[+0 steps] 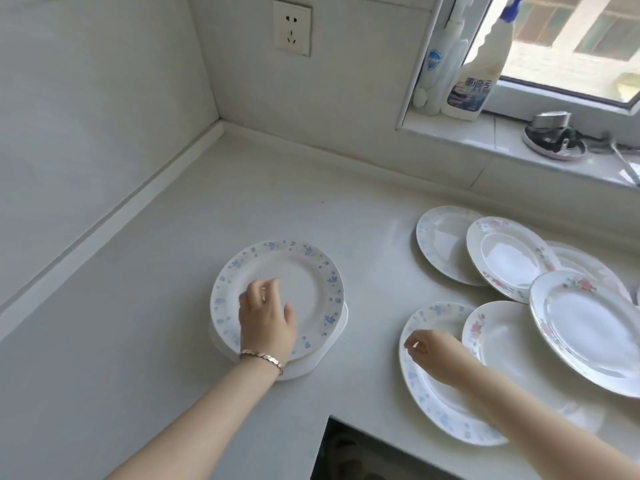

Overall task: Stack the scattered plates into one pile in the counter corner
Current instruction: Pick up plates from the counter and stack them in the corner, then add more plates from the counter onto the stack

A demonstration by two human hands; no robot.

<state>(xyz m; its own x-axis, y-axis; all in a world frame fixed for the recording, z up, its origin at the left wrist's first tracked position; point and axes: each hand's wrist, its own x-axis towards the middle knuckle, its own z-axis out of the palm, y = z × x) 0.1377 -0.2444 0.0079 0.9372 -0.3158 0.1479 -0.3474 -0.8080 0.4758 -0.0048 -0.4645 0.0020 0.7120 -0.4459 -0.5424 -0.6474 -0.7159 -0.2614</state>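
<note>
A small pile of plates sits mid-counter, its top plate white with a blue flower rim. My left hand rests flat on that top plate, fingers spread, a bracelet on the wrist. To the right lie several scattered plates: a blue-rimmed one nearest me, overlapped by a pink-flowered plate, and further overlapping plates behind. My right hand is at the left rim of the near blue-rimmed plate, fingertips pinched at its edge. The counter corner lies bare at the back left.
White tiled walls meet at the back left, with a socket above. On the window sill at the back right stand cleaning bottles and a metal dish. A dark cutout opens in the counter's front edge.
</note>
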